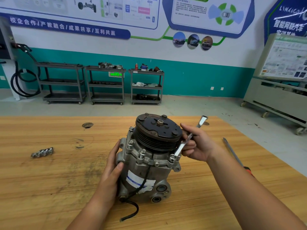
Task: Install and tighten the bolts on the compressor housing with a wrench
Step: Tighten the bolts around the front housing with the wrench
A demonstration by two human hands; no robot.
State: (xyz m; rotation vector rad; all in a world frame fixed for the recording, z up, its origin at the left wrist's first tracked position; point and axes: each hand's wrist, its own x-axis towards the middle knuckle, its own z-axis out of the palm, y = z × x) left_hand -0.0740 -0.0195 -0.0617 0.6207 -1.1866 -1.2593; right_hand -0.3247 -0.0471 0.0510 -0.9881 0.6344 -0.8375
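Wooden table [49, 180] holds the compressor [142, 171], standing up in the middle. The left hand [113, 165] grips its side, and the right hand [196, 145] grips the wrench [181, 146], set on a front bolt [172, 157]. The other bolts [142, 153] are in but stick up, so most tightening looks left to do.

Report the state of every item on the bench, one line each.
compressor: upright on the table, pulley on top.
wrench: lower end set on the right bolt.
left hand: holds the compressor's side.
right hand: grips the wrench.
screwdriver: lying on the table, untouched.
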